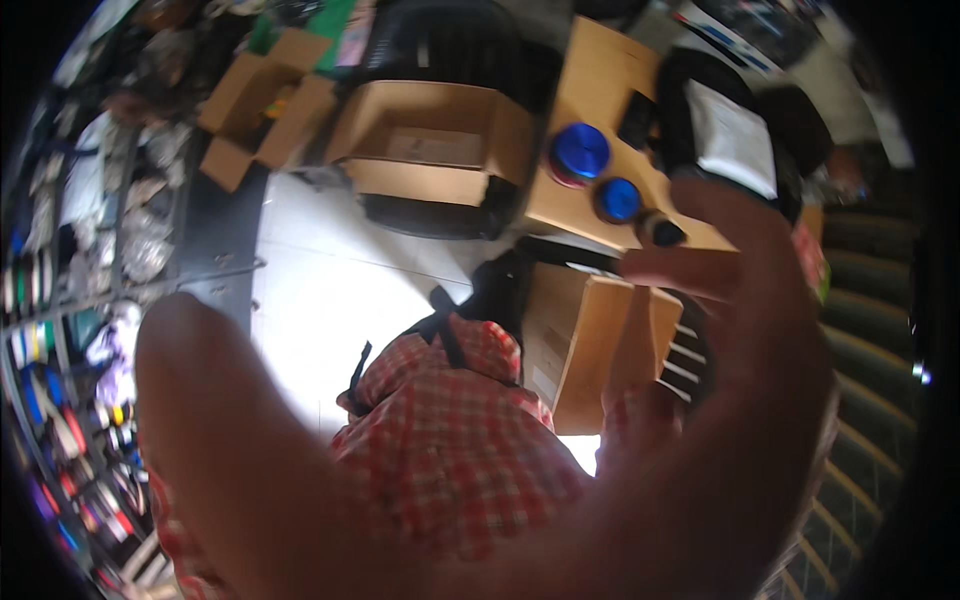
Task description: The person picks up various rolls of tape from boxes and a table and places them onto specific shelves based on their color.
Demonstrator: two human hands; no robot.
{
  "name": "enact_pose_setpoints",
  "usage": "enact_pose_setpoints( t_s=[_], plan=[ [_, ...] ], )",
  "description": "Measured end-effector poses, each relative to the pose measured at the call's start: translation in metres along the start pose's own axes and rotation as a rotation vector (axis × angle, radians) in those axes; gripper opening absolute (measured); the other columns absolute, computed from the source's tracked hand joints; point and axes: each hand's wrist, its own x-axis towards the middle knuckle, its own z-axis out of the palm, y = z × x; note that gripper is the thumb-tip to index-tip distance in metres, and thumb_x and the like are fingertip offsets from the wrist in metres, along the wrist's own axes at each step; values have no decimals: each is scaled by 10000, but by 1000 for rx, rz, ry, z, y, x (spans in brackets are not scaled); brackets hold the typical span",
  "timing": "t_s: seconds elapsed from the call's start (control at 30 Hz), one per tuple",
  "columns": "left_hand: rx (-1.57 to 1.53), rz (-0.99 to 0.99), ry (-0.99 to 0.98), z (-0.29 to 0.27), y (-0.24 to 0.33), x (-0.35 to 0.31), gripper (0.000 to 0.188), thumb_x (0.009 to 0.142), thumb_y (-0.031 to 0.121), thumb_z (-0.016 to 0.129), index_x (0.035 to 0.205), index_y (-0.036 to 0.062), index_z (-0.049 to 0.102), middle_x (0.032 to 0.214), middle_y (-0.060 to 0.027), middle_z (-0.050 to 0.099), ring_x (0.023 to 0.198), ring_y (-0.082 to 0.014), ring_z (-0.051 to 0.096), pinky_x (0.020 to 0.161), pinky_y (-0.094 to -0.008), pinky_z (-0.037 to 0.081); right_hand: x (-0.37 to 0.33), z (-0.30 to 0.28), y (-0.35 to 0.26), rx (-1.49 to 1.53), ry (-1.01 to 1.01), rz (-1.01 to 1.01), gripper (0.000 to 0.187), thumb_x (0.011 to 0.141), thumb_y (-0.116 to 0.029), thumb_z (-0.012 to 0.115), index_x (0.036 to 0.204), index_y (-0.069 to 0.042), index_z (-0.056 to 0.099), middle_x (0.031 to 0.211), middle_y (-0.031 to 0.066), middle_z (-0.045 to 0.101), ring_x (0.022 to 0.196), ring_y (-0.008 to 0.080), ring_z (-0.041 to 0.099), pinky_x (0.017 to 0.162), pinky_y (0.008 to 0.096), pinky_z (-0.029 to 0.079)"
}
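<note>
A large blurred hand, which looks like my left hand (pixel 520 560), fills the lower part of the picture close in front. Its thumb stands up on the left. Bent fingers reach up on the right, well apart from the thumb, and nothing shows between them. Partly behind those fingers is what seems to be my right hand (pixel 632 350), beside an open cardboard box (pixel 570 350); its grip is too unclear to make out. A red checked shirt (pixel 440 440) shows in the middle.
Ahead, a cardboard carton (pixel 420 180) rests on a black chair (pixel 440 45). Another open carton (pixel 270 110) stands left of it. Two blue-lidded jars (pixel 582 150) sit on a wooden table (pixel 600 75). Crowded shelves (pixel 75 300) line the left; slats (pixel 860 400) run down the right.
</note>
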Motion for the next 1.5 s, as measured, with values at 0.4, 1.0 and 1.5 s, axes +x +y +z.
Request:
enact_pose_setpoints(
  t_s=[0.4,1.0,1.5],
  plan=[
    [-1031,-135,-143,179,-90,-23,292,855,264,676,1013,23,634,837,-105,660,884,-252,634,781,-391,489,-137,-31,-85,351,-305,34,871,591,-203,907,1278,11,415,1225,221,493,1116,341,504,955,429,439],
    [-1628,-1429,1648,282,-1,-245,635,834,280,716,1358,119,396,1286,-79,491,1159,-247,532,781,-435,586,-160,63,-388,791,-1758,-1030,781,684,-162,833,1290,-10,364,1157,203,532,1058,318,562,917,389,449],
    [-1240,-1257,2187,182,82,-429,594,926,403,579,1400,115,365,1320,-99,489,1195,-227,519,955,-423,481,-395,37,-530,703,-1965,-1241,970,508,-220,947,1286,-41,395,1179,172,544,1087,275,566,919,374,477]
  ],
)
